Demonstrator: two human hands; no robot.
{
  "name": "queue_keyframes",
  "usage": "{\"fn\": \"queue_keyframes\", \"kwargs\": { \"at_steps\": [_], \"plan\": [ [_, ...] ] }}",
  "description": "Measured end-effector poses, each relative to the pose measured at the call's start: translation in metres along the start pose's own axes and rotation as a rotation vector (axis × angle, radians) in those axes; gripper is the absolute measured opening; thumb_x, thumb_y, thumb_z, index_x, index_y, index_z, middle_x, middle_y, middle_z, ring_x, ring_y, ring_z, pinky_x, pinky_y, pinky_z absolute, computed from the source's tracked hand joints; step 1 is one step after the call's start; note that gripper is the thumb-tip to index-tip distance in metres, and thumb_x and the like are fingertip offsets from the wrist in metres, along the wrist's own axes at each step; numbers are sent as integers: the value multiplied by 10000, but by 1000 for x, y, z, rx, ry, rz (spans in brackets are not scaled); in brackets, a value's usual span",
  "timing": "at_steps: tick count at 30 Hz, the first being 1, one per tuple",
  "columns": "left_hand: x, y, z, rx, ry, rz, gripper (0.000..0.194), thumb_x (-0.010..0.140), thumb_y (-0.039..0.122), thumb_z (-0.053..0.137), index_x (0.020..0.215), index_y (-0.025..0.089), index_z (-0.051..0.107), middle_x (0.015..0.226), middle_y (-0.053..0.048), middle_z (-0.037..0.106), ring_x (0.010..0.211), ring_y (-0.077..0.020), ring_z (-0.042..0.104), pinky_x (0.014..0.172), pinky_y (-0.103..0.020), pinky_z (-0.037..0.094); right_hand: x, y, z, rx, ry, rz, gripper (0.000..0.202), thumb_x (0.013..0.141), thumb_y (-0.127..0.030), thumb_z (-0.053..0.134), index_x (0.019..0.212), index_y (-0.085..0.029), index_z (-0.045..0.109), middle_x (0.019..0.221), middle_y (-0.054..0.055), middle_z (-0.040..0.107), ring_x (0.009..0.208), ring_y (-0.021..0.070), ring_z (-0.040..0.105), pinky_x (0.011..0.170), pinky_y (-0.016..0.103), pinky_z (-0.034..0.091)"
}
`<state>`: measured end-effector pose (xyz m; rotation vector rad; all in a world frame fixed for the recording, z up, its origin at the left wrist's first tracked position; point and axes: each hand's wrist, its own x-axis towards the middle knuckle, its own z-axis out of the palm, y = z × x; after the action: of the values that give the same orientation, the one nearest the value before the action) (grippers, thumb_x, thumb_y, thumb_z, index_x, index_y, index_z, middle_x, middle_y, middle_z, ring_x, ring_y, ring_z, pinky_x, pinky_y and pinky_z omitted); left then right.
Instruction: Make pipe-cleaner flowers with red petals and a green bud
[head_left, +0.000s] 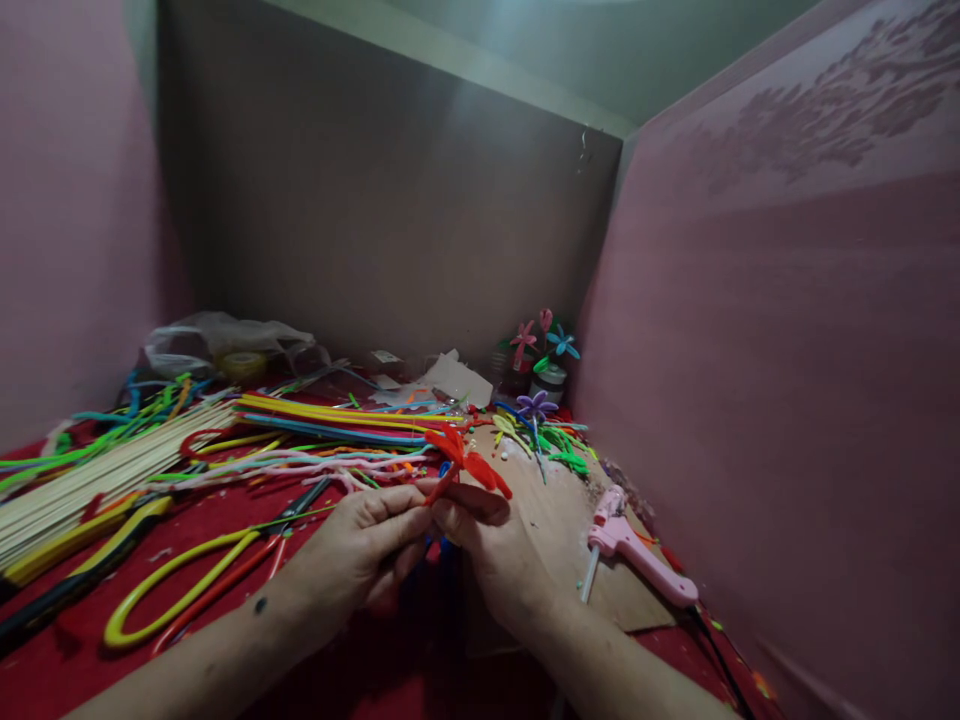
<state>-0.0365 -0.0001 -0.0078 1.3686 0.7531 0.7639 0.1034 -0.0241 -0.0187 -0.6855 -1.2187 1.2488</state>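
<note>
- At the centre foreground, above a red cloth, a red fuzzy flower-like piece is held up between two bare hands, its petals spread above the fingertips.
- Left hand: the thumb and forefinger pinch the piece near its base; the other fingers curl underneath, partly hidden.
- Right hand: the thumb presses in beside the left fingertips, and the fingers grasp the same piece from below its petals.
- Beneath the hands, a strip of blue is partly visible; its form cannot be made out.
- Left of the hands: scissors with a yellow loop handle; farther left, a yellow-and-black-handled tool beside a sheaf of pale thin sticks.
- Beyond the hands: a bundle of coloured fuzzy stems, yellow, red and blue among them, with loose pink strands nearer.
- Right: a pink glue gun lying on a cardboard sheet; at the sheet's far end, a purple flower and a green clump.
- Rear: a clear plastic bag at left; at right, a pink flower and a blue flower standing above small jars.
</note>
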Motion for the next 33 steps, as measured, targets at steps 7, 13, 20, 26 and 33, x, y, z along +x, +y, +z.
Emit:
{"fn": "queue_keyframes", "kwargs": {
  "at_steps": [7,13,20,26,33],
  "plan": [
    [-1,-3,-1,-157,-60,-114,347,719,465,634,645,152,505,408,72,428,291,-5,223,308,-140,146,2,-3,-1,25,-2,2,164,686,-331,696,840,-291,737,854,-4,719,888,224,637,898,381,438],
    [-3,5,0,-11,-72,-63,341,734,478,588,658,153,518,413,73,413,304,-11,211,322,-156,129,1,6,2,108,37,42,154,723,-268,641,855,-255,721,837,1,714,884,232,632,847,377,464],
    [-6,-1,2,511,153,282,213,784,362,528,680,182,570,588,19,563,507,-102,492,485,-194,367,-1,2,6,131,142,-72,123,677,-178,679,795,-194,711,776,-2,695,792,183,612,827,324,463],
    [-7,-15,-1,817,293,405,142,827,339,490,891,234,561,818,-16,682,704,-173,633,631,-234,442,-1,3,9,119,158,-54,110,712,-173,664,809,-196,710,727,-12,672,737,163,595,778,301,465],
    [-6,-19,-5,923,305,502,151,862,291,417,835,230,552,740,-8,658,604,-146,607,589,-223,415,-2,-3,15,153,131,-94,115,748,-148,623,818,-196,701,772,-1,679,747,167,597,784,305,461]
  ]
}}
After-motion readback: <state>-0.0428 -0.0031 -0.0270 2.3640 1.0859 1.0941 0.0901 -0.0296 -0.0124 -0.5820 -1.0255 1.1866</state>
